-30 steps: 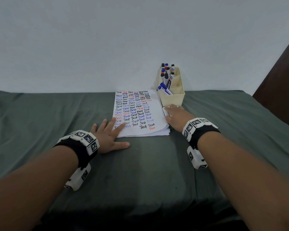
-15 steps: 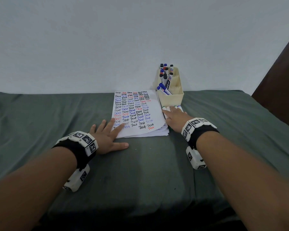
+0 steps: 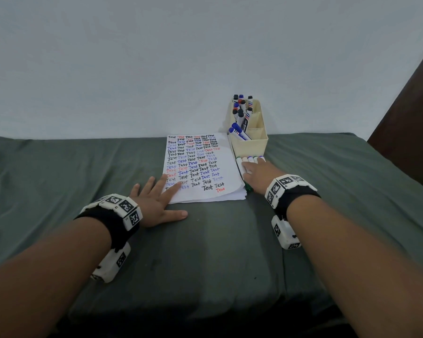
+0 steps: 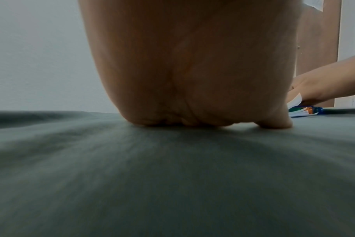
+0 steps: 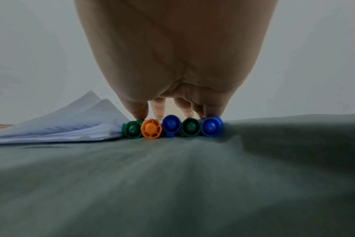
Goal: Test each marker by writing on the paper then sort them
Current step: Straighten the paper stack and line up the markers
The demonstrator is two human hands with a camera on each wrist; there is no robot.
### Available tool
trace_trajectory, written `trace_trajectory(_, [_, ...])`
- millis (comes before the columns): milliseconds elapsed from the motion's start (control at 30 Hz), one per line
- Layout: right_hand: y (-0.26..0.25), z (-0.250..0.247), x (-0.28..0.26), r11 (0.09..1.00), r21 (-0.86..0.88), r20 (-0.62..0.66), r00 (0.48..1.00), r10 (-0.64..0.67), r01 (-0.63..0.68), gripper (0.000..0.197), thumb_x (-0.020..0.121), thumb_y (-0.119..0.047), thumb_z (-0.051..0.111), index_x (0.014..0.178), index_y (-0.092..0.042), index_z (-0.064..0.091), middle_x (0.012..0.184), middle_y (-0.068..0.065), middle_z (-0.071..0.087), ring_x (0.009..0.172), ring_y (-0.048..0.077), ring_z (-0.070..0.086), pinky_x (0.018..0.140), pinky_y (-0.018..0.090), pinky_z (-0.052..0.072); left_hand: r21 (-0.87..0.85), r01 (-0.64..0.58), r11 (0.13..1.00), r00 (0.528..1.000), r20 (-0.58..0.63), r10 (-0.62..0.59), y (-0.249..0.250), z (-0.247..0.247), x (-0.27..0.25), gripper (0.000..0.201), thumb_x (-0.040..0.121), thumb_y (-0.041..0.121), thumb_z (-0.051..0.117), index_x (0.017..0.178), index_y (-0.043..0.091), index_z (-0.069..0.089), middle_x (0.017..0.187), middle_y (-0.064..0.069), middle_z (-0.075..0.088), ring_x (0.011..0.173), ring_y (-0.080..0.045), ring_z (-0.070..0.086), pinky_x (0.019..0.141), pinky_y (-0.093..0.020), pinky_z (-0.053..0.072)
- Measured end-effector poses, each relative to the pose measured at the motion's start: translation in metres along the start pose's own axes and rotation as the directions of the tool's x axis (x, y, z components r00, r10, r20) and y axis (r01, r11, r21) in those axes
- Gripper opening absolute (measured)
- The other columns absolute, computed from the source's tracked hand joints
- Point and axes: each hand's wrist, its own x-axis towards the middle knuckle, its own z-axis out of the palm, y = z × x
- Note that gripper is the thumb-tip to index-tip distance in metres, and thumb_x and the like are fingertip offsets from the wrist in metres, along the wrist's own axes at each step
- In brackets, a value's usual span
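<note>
A stack of white paper (image 3: 200, 167) covered in rows of the word "Test" lies on the green cloth. My left hand (image 3: 156, 203) lies flat and open, its fingers on the paper's near left corner. Right of the paper, a row of several markers (image 3: 250, 159) lies side by side in front of a cream organiser (image 3: 250, 143). My right hand (image 3: 257, 173) rests flat on top of that row, fingers straight. The right wrist view shows their capped ends: green (image 5: 132, 129), orange (image 5: 151, 128), blue (image 5: 170, 126), green (image 5: 191, 128), blue (image 5: 211, 126).
The organiser stands against the white wall, with several black, blue and red markers (image 3: 241, 113) upright in its far compartments. Green cloth (image 3: 205, 252) covers the table. A dark brown panel (image 3: 410, 123) rises at the far right.
My right hand has slid a little forward over the row of markers, toward the organiser. The left hand has stayed on the paper's corner.
</note>
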Motion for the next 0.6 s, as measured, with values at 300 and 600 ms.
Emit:
trace_trajectory(300, [-0.013,-0.016,-0.022,0.927,0.171,-0.133,0.940,-0.313,0.333,0.043,0.102,-0.025,0.050,0.145,-0.031,0.054,0.152,-0.002,0.050,0.140,0.019,0.044,0.117,0.031,0.031,-0.065,-0.003,0.998,0.991,-0.135,-0.005,-0.002,0.003,0.004,0.078,0.091,0.077,0.029,0.155,0.046,-0.002,0.167,-0.004,-0.011,0.153,-0.025,-0.009,0.122,-0.051,0.001])
trace_trajectory(600, [-0.029,-0.012,-0.037,0.919,0.080,0.017,0.921,-0.389,0.386,0.026,0.091,-0.035,0.073,0.114,-0.026,0.078,0.130,-0.006,0.067,0.124,0.012,0.057,0.107,0.027,0.041,-0.082,-0.058,0.995,0.964,-0.265,0.035,-0.007,0.000,0.015,0.066,0.100,0.056,0.040,0.157,0.028,0.022,0.164,-0.010,0.017,0.150,-0.027,0.018,0.120,-0.046,0.021])
